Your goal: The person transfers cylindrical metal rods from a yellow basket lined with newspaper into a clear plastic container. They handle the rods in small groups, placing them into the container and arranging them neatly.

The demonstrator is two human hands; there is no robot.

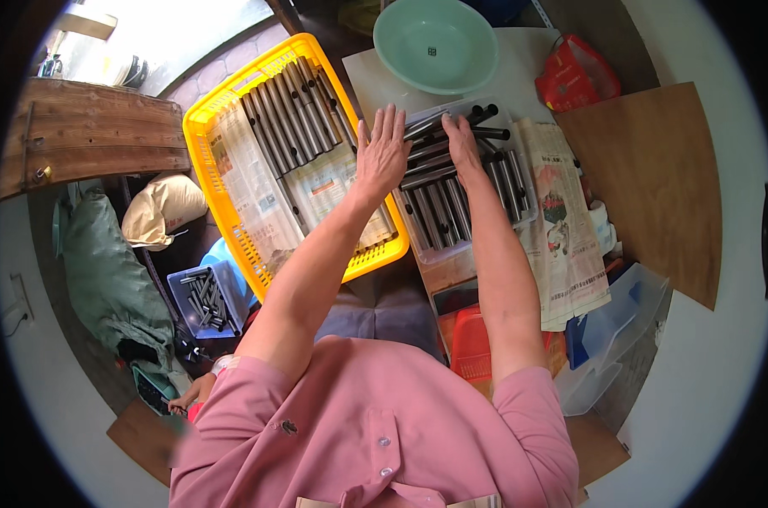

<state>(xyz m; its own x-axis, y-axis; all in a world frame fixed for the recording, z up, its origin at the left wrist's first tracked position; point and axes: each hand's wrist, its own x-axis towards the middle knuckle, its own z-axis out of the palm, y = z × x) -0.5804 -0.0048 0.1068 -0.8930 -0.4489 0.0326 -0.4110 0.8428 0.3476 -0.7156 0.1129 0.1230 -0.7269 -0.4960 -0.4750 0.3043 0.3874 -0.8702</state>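
My left hand [382,157] is flat with its fingers stretched, between the yellow basket [199,140] and the clear plastic bin [530,173]. Its thumb side lies against the ends of several dark metal tubes [426,127] that cross the top of the bin. My right hand [463,151] is over the same pile, fingers extended and partly hiding the tubes beneath. More tubes [439,212] lie side by side lower in the bin. Inside the basket, a row of grey metal tubes [291,110] rests on newspaper [257,186].
A pale green basin [435,42] stands beyond the bin, a red bag [574,76] to its right. Newspaper sheets [562,229] and a wooden board [646,186] lie at right. Short tube pieces fill a blue box [181,292] at lower left, near another person's hand [193,396].
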